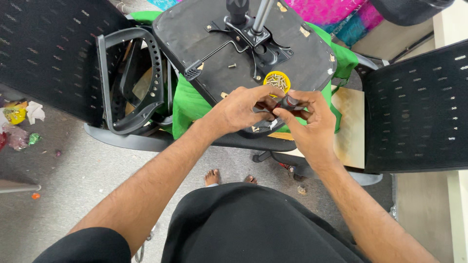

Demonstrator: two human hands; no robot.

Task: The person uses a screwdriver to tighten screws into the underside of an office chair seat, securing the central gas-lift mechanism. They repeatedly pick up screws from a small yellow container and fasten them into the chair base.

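Observation:
An upturned black chair seat [195,34] lies before me with its metal mechanism [248,34] and gas stem pointing up. My left hand [241,109] and my right hand [309,124] meet at the seat's near edge. Both close around a screwdriver with a red and black handle [288,102]; its tip is hidden behind my fingers. A small yellow dish of brass screws [277,80] rests on the seat just beyond my hands. One loose screw [232,65] lies on the seat.
A black plastic armrest frame [129,78] leans at the left. Black mesh chair backs stand at far left [44,53] and right [419,107]. Green cloth [187,104] drapes beneath the seat. Scraps of litter [17,124] lie on the grey floor. My bare feet [229,178] show below.

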